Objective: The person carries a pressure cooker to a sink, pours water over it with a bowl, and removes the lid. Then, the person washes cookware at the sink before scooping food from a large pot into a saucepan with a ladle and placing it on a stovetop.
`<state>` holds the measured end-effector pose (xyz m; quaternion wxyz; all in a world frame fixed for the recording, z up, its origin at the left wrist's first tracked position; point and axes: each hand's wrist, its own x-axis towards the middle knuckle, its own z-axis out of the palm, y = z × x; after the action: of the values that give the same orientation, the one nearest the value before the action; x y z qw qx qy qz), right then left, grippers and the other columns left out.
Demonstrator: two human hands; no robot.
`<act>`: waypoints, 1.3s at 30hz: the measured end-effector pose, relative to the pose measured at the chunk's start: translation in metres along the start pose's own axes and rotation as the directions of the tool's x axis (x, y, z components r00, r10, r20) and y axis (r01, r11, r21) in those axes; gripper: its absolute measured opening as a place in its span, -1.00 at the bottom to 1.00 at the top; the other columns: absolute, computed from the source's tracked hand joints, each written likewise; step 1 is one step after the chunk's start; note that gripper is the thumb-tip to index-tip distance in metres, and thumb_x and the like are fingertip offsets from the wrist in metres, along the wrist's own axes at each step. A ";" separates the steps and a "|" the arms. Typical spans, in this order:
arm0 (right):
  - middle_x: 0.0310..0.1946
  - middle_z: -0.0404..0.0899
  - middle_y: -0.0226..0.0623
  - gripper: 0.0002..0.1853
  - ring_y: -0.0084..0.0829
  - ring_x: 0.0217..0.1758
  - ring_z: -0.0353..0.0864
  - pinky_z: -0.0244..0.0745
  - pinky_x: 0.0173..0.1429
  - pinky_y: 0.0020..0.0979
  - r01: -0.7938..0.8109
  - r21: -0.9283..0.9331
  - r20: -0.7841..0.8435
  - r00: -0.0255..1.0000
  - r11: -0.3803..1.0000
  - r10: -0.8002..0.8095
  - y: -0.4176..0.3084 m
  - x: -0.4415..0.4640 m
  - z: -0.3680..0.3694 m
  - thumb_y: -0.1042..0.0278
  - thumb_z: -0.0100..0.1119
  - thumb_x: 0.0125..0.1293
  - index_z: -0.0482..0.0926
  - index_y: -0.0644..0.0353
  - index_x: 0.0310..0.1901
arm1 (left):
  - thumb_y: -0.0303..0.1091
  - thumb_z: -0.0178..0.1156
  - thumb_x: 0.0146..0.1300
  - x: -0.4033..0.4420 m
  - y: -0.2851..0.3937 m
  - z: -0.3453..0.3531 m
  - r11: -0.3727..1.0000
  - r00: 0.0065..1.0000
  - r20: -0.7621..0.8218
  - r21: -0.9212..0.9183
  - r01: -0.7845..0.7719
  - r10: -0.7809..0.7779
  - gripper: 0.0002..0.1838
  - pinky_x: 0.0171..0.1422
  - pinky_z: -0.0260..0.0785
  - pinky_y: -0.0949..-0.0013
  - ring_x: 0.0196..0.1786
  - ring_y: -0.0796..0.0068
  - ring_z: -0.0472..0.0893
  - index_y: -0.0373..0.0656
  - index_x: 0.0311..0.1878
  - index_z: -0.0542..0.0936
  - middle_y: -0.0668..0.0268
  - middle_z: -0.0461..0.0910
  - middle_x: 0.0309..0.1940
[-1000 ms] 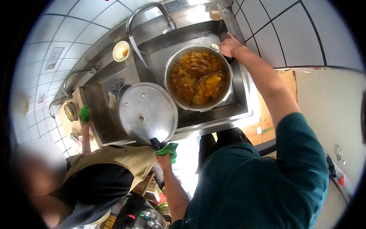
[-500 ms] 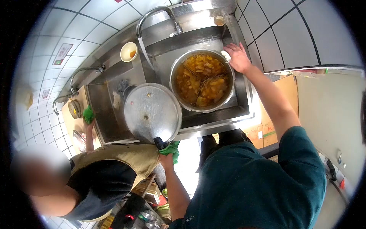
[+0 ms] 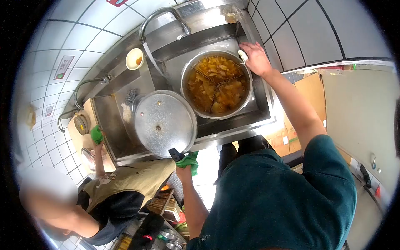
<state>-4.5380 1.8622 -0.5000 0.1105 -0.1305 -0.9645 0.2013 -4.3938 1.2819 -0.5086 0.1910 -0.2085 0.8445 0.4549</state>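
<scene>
A large round metal pressure cooker lid [image 3: 171,121] is tilted over the sink's front edge. My left hand [image 3: 183,173] is closed around its black handle [image 3: 176,154], with a green cloth [image 3: 191,163] bunched in the grip. The pressure cooker pot [image 3: 186,99] stands in the right basin, uncovered. Inside is brown broth with pale chunks [image 3: 212,66], split by a dark three-armed divider [image 3: 216,85]. My right hand [image 3: 257,60] lies at the pot's upper right rim, its thumb side pressing a small white cloth-like piece [image 3: 242,56]. Whatever lies under that palm is hidden.
A co-worker in an apron [image 3: 137,177] stands at my left, one hand on a green cloth [image 3: 96,135]. Faucets [image 3: 166,10] rise behind the basins. A cream bowl [image 3: 134,59] sits on the ledge, and a clear cup [image 3: 231,14] in the back corner.
The view has shifted slightly. Both hands keep their places on the lid handle and at the pot rim. The co-worker has leaned a little lower.
</scene>
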 end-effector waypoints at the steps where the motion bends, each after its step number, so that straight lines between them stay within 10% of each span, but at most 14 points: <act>1: 0.30 0.55 -0.08 -0.43 -0.10 0.42 0.47 0.12 0.63 0.02 -0.004 0.007 -0.007 1.000 1.000 0.004 0.001 0.002 -0.002 0.49 0.20 0.15 0.56 0.16 0.27 | -0.49 0.38 0.01 0.005 -0.015 -0.001 1.000 1.000 0.002 -0.026 -0.008 0.008 -0.47 0.16 0.52 0.25 -0.02 0.29 0.70 -0.30 0.13 0.61 0.15 0.73 -0.07; 30: 0.11 0.66 -0.08 -0.46 -0.07 0.26 0.58 0.47 0.40 -0.17 0.084 -0.049 0.070 0.994 0.995 -0.080 -0.070 0.055 0.010 0.52 0.30 0.08 0.64 0.17 0.19 | -0.35 0.42 -0.01 0.000 0.013 -0.002 0.996 0.996 -0.051 0.054 0.072 -0.070 -0.55 0.07 0.55 0.25 -0.08 0.28 0.73 -0.26 0.00 0.66 0.15 0.74 -0.14; 39: 0.27 0.58 -0.07 -0.50 -0.13 0.27 0.62 0.56 0.40 -0.19 0.356 -0.107 0.191 0.924 0.929 -0.332 -0.128 0.183 0.084 0.50 0.17 0.29 0.55 0.17 0.29 | -0.47 0.34 0.03 0.005 -0.017 0.002 0.998 0.993 -0.095 0.015 0.068 -0.066 -0.57 -0.08 0.57 0.32 -0.19 0.43 0.70 -0.25 0.04 0.64 0.21 0.72 -0.21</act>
<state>-4.7587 1.7734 -0.4922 0.0525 0.0512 -0.9899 0.1213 -4.3888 1.2743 -0.5239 0.1677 -0.2563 0.8493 0.4299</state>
